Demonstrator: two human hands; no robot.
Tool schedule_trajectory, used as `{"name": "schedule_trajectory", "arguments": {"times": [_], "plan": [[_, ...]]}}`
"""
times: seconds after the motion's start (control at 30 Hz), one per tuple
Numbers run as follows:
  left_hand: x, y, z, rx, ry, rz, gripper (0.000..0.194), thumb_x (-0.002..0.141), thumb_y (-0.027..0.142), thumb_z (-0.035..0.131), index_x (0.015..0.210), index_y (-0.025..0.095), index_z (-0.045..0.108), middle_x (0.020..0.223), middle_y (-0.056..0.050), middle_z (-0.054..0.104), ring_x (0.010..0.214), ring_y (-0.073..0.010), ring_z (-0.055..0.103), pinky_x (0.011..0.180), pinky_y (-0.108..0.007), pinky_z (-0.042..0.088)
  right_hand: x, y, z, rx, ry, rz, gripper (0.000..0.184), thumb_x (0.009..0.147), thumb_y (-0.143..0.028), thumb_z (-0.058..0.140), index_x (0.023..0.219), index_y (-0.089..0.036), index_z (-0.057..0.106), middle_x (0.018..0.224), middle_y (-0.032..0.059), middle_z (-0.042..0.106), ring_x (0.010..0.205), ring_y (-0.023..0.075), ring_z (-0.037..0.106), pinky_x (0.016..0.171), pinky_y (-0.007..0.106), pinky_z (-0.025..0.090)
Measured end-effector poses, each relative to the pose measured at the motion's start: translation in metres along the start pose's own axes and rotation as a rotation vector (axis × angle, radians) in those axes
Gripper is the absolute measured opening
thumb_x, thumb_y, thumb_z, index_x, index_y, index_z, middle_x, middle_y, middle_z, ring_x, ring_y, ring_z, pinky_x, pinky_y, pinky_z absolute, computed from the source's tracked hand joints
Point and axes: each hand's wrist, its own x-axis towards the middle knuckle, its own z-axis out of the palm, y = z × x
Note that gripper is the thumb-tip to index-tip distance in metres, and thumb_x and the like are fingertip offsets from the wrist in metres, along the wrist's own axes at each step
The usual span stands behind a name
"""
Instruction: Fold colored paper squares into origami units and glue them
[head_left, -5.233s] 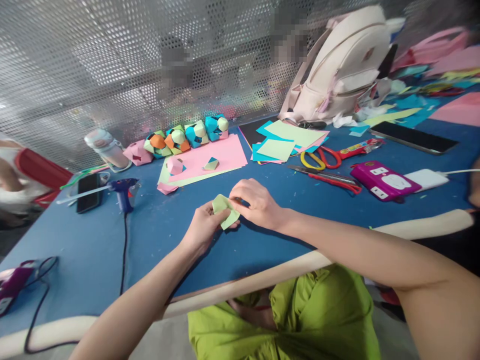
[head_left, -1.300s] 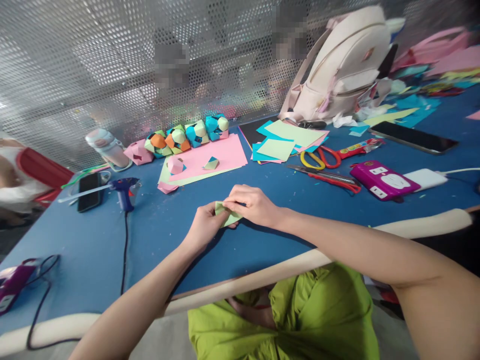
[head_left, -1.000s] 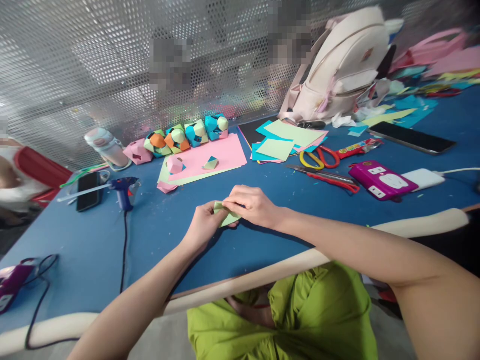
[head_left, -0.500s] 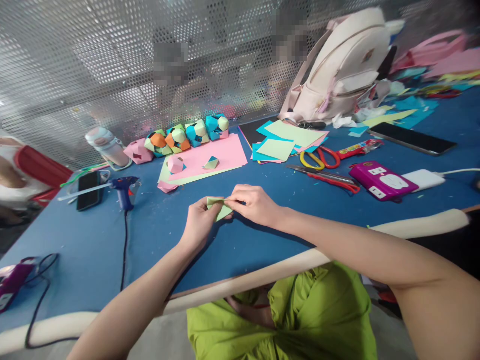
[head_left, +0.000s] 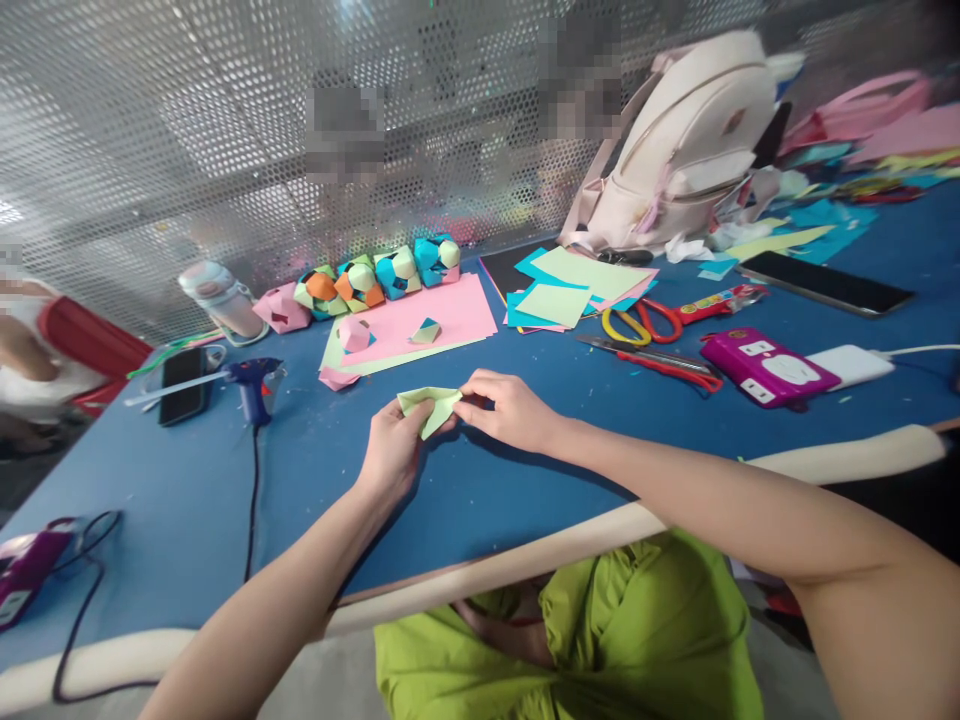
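A small folded piece of pale green paper (head_left: 433, 408) is held above the table between both hands. My left hand (head_left: 394, 440) pinches its left side, with the thumb lying on top. At its right corner, the fingertips of my right hand (head_left: 504, 408) are closed on the edge. Just beyond lie a pink folded paper piece (head_left: 354, 335) and a green and blue one (head_left: 426, 331), both on pink sheets (head_left: 465, 300). Behind those sheets stands a row of several folded paper balls (head_left: 358, 287) in mixed colours.
To the left are a blue glue gun (head_left: 255, 388) with its cord, a phone (head_left: 183, 385) and a bottle (head_left: 219, 298). On the right lie paper sheets (head_left: 555, 303), scissors (head_left: 652, 360), a purple power strip (head_left: 765, 367) and another phone (head_left: 825, 282). A backpack (head_left: 686, 150) stands behind.
The green paper has opened wider and shows more of its surface. My left hand has shifted slightly left, while my right hand stays at the paper's right corner.
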Motion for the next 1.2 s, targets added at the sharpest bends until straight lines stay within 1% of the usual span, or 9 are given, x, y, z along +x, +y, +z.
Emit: {"name": "schedule_trajectory", "arguments": {"times": [0.13, 0.3, 0.4, 0.53, 0.7, 0.83, 0.97, 1.1, 1.2], "plan": [[0.000, -0.004, 0.001, -0.002, -0.023, -0.023, 0.026, 0.057, 0.023, 0.077, 0.078, 0.010, 0.067, 0.075, -0.006, 0.071, 0.066, -0.0183, 0.067, 0.065, -0.032, 0.055, 0.000, -0.002, 0.005, 0.070, 0.042, 0.050, 0.009, 0.084, -0.021, 0.058, 0.085, -0.014, 0.064, 0.075, 0.0020, 0.061, 0.064, 0.0106, 0.052, 0.061, 0.022, 0.040], [0.000, -0.008, 0.002, 0.016, -0.089, -0.088, 0.023, 0.059, 0.021, 0.074, 0.078, 0.010, 0.066, 0.070, -0.005, 0.069, 0.063, -0.0172, 0.065, 0.061, -0.029, 0.053, -0.001, -0.001, 0.009, 0.035, 0.102, 0.020, 0.012, 0.082, -0.011, 0.055, 0.072, -0.015, 0.061, 0.067, 0.0004, 0.061, 0.061, 0.0100, 0.052, 0.060, 0.022, 0.038], [-0.003, -0.006, 0.002, 0.046, -0.149, -0.085, 0.024, 0.062, 0.021, 0.072, 0.082, 0.009, 0.066, 0.068, -0.005, 0.068, 0.063, -0.0169, 0.065, 0.060, -0.028, 0.050, 0.001, 0.001, 0.006, -0.002, 0.091, 0.005, 0.013, 0.082, -0.010, 0.054, 0.071, -0.015, 0.061, 0.068, 0.0011, 0.063, 0.061, 0.0105, 0.052, 0.060, 0.022, 0.038], [-0.006, -0.004, 0.001, 0.070, -0.177, -0.028, 0.031, 0.070, 0.034, 0.070, 0.091, 0.011, 0.068, 0.074, -0.004, 0.068, 0.066, -0.0158, 0.062, 0.059, -0.026, 0.048, 0.002, 0.003, 0.000, -0.019, 0.066, -0.013, 0.013, 0.082, -0.012, 0.055, 0.072, -0.016, 0.062, 0.069, 0.0016, 0.064, 0.061, 0.0107, 0.053, 0.060, 0.022, 0.038], [-0.004, -0.005, 0.000, 0.079, -0.184, -0.025, 0.027, 0.069, 0.035, 0.072, 0.078, 0.010, 0.070, 0.069, -0.003, 0.065, 0.061, -0.0104, 0.055, 0.058, -0.021, 0.045, 0.003, 0.004, -0.001, -0.023, 0.076, -0.022, 0.011, 0.079, -0.010, 0.056, 0.073, -0.015, 0.063, 0.069, 0.0012, 0.064, 0.058, 0.0098, 0.051, 0.059, 0.022, 0.038], [-0.004, -0.002, 0.000, 0.045, -0.183, -0.089, 0.023, 0.066, 0.030, 0.073, 0.079, 0.012, 0.071, 0.073, -0.004, 0.066, 0.066, -0.0126, 0.058, 0.062, -0.023, 0.048, 0.003, 0.005, -0.002, -0.014, 0.065, -0.018, 0.011, 0.079, -0.009, 0.056, 0.074, -0.014, 0.064, 0.069, 0.0017, 0.063, 0.058, 0.0093, 0.051, 0.059, 0.021, 0.037], [-0.004, -0.002, -0.001, 0.088, -0.191, -0.101, 0.028, 0.070, 0.037, 0.070, 0.085, 0.013, 0.072, 0.079, -0.006, 0.069, 0.071, -0.0151, 0.060, 0.064, -0.024, 0.050, 0.003, 0.004, -0.004, -0.014, 0.001, -0.021, 0.011, 0.079, -0.009, 0.055, 0.073, -0.014, 0.064, 0.070, 0.0020, 0.063, 0.059, 0.0095, 0.050, 0.058, 0.021, 0.036], [-0.002, -0.003, -0.002, 0.086, -0.199, -0.096, 0.026, 0.070, 0.038, 0.070, 0.080, 0.014, 0.072, 0.079, -0.006, 0.069, 0.070, -0.0154, 0.061, 0.063, -0.024, 0.050, 0.003, 0.001, -0.005, 0.093, -0.012, 0.090, 0.014, 0.085, -0.022, 0.054, 0.079, -0.014, 0.064, 0.068, 0.0008, 0.061, 0.059, 0.0100, 0.050, 0.057, 0.022, 0.036], [0.000, -0.002, -0.002, 0.012, -0.118, -0.093, 0.020, 0.070, 0.033, 0.071, 0.078, 0.014, 0.071, 0.078, -0.005, 0.069, 0.068, -0.0137, 0.061, 0.061, -0.022, 0.051, 0.003, 0.002, -0.003, 0.229, -0.021, 0.215, 0.024, 0.089, -0.035, 0.048, 0.089, -0.015, 0.061, 0.069, 0.0001, 0.060, 0.060, 0.0108, 0.051, 0.056, 0.022, 0.037]]}}
